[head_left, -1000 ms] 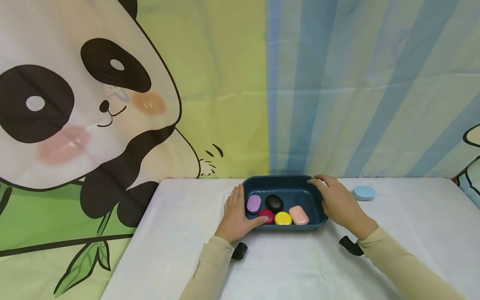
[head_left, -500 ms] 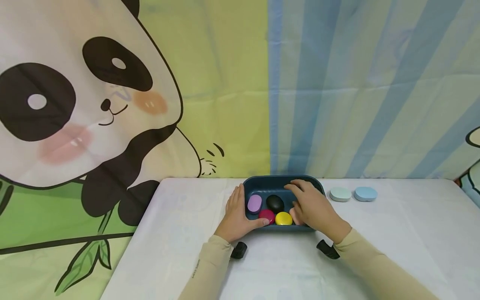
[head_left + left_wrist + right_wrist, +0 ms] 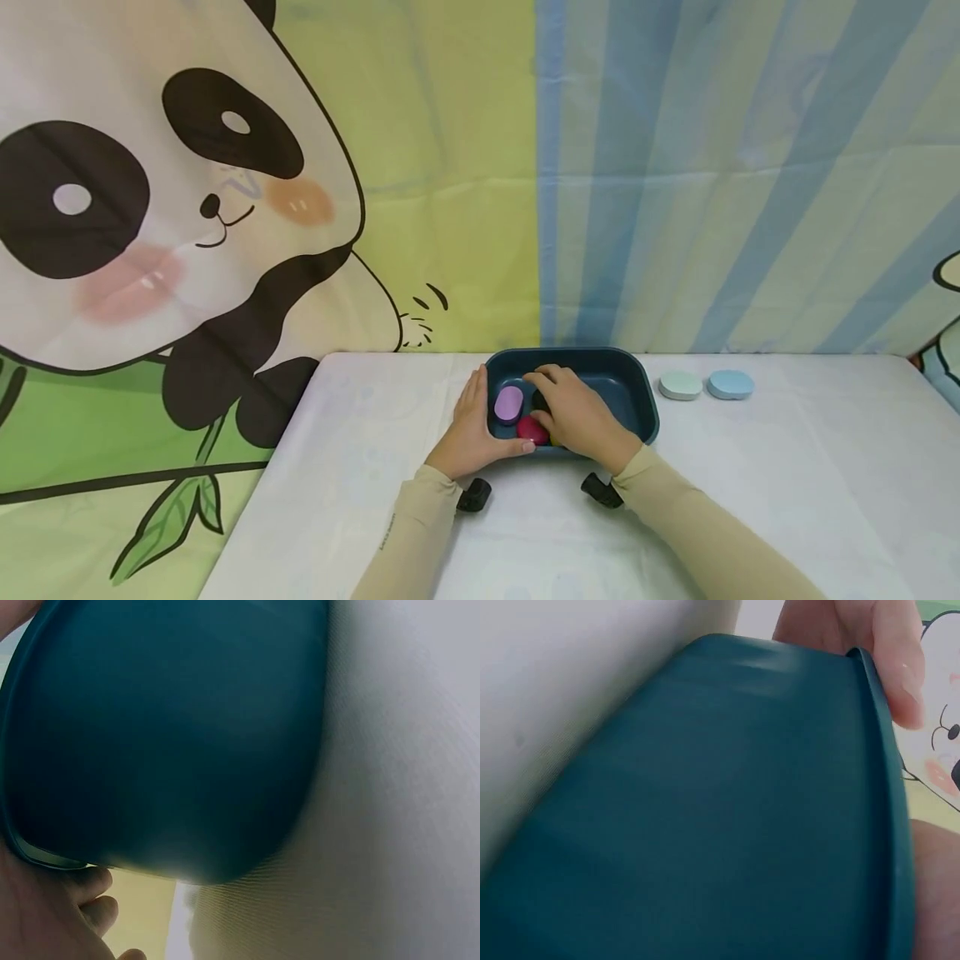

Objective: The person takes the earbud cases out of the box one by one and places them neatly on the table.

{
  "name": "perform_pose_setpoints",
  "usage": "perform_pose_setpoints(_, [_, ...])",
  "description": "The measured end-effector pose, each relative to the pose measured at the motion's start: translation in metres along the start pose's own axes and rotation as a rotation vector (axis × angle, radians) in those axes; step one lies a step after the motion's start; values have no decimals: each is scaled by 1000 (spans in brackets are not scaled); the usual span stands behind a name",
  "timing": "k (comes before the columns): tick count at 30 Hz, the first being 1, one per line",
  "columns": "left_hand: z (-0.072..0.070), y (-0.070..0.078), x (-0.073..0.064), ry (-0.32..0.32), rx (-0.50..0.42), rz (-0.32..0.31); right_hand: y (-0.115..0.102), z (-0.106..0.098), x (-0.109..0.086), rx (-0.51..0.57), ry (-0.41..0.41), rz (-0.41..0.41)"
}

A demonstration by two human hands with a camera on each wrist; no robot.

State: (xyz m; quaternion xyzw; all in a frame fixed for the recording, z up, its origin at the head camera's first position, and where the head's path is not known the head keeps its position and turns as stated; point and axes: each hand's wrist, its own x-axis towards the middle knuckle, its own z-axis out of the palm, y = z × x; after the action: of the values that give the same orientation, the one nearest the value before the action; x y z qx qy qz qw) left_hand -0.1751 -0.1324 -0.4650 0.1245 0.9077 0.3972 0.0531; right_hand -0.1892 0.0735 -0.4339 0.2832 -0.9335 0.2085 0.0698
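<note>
Head: tray on white table; left hand grips its left end. Right hand is inside, over black piece; grasp cannot be told. Purple piece and red piece nearby.
Left wrist: tray wall, fingertips near corner.
Right wrist: left thumb over rim.

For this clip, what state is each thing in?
Tray: upright
Left hand: holding tray
Right hand: over tray, grip unclear
Purple piece: in tray, uncovered
Red piece: in tray, partly covered
Black piece: in tray, mostly hidden
Yellow piece: in tray, mostly hidden
Green piece: on table
Blue piece: on table
</note>
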Motion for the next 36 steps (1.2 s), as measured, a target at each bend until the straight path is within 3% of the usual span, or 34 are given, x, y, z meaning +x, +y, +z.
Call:
perform_pose_setpoints(6, [1, -1, 2, 1, -10, 25, -3, 9, 11, 13, -63, 13])
perform_pose_setpoints(15, [-2, -5, -3, -6, -59, 9, -7, 20, 28, 48, -137, -66])
perform_pose_setpoints(22, [0, -4, -4, -21, -60, 19, -7, 27, 30, 1, -172, -103])
perform_pose_setpoints(30, [-1, -3, 5, -15, -41, 66, -7, 27, 36, -44, -151, -94])
perform_pose_setpoints(36, [-3, -5, 3, -33, -46, 43, -10, 29, 39, -35, -167, -84])
